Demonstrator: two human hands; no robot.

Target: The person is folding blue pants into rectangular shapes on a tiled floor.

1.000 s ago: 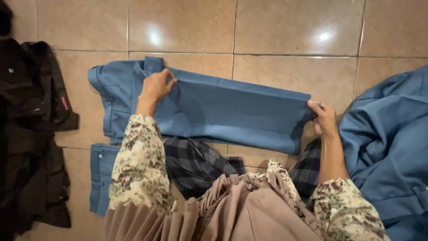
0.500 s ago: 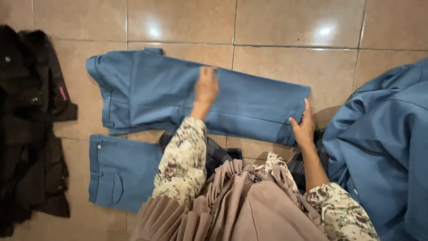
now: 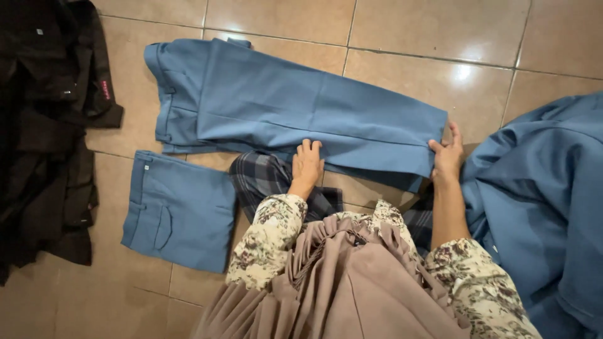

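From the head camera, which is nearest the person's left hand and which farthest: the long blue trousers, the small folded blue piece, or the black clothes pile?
1. Long blue trousers: the left hand rests on their near edge.
2. Small folded blue piece: on the floor, to the hand's left.
3. Black clothes pile: far left edge of the view.

Blue trousers (image 3: 314, 116), folded leg over leg, lying flat across tiled floor (image 3: 440, 37), waistband at left, hems at right, long crease down the leg, lower edge slightly rumpled
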